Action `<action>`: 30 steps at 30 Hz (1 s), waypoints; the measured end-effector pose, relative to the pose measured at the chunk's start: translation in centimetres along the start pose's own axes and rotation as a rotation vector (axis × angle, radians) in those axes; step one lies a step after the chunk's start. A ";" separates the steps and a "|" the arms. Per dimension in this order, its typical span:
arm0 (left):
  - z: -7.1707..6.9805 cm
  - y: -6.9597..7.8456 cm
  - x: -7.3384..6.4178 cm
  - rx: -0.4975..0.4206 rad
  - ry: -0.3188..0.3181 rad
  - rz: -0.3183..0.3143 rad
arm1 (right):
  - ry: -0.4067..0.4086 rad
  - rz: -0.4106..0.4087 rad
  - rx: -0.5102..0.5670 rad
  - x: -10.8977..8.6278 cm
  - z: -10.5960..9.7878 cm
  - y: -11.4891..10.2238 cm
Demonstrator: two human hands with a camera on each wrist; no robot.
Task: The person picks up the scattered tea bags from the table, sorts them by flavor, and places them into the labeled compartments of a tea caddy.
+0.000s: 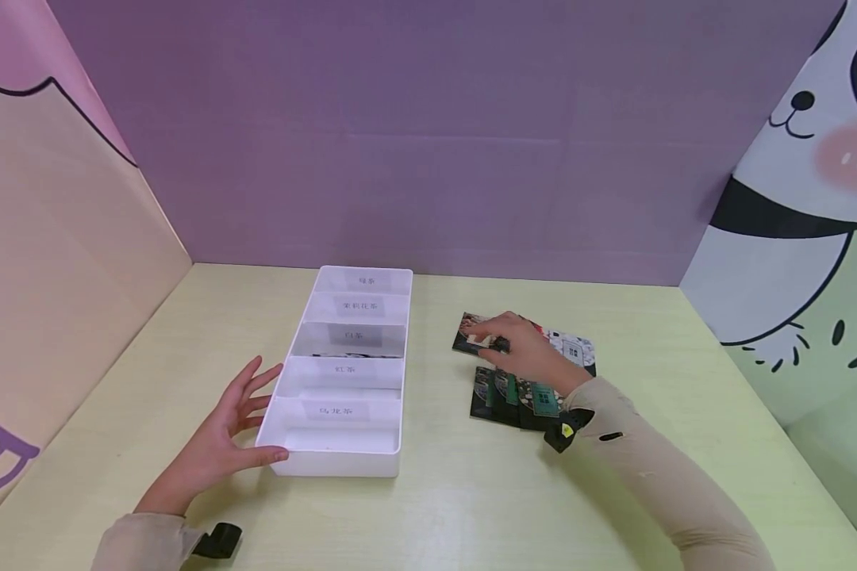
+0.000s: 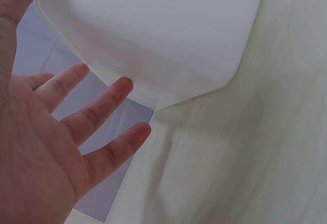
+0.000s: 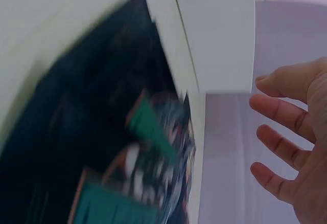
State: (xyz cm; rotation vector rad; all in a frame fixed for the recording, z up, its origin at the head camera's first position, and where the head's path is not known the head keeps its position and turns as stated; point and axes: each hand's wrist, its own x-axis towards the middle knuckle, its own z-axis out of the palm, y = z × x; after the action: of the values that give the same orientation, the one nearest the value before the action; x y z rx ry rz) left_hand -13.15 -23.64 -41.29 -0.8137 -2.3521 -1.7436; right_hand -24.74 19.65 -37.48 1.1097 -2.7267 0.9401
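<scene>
A long white divided box (image 1: 328,464) stands left of the middle, its compartments labelled in Chinese characters. The middle compartment holds dark-and-white packets (image 1: 357,355), mostly hidden behind its divider. With fingers spread, my left hand (image 1: 232,428) rests against the box's near left corner, the thumb at the front rim. My right hand (image 1: 517,345) hovers over the back row of tea packets (image 1: 578,349), fingers loosely bent around nothing in the right wrist view. Nearer to me lies an overlapping row of black packets with green labels (image 1: 545,399), partly under the right wrist.
The pale wooden table (image 1: 443,515) runs back to a purple wall panel (image 1: 443,143). Printed panels flank it, one with a panda (image 1: 793,262) on the right. Black camera mounts (image 1: 217,541) sit on both wrists.
</scene>
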 end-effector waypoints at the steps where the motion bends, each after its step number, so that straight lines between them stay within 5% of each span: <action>1: 0.0 0.0 0.0 0.000 0.001 -0.003 | 0.008 0.009 -0.009 -0.3 -0.3 0.3; 20: -0.1 -0.2 0.0 -0.001 0.000 0.003 | 0.051 0.310 -0.060 -4.0 -3.5 6.1; 30: 0.0 -0.1 0.0 -0.002 0.000 -0.007 | 0.041 0.382 -0.045 -6.2 -4.8 8.6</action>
State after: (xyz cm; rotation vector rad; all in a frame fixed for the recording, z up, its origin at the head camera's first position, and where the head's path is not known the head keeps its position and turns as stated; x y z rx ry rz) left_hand -13.19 -23.73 -41.39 -0.8059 -2.3567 -1.7490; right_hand -26.60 30.91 -39.67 0.5616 -2.9661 0.9184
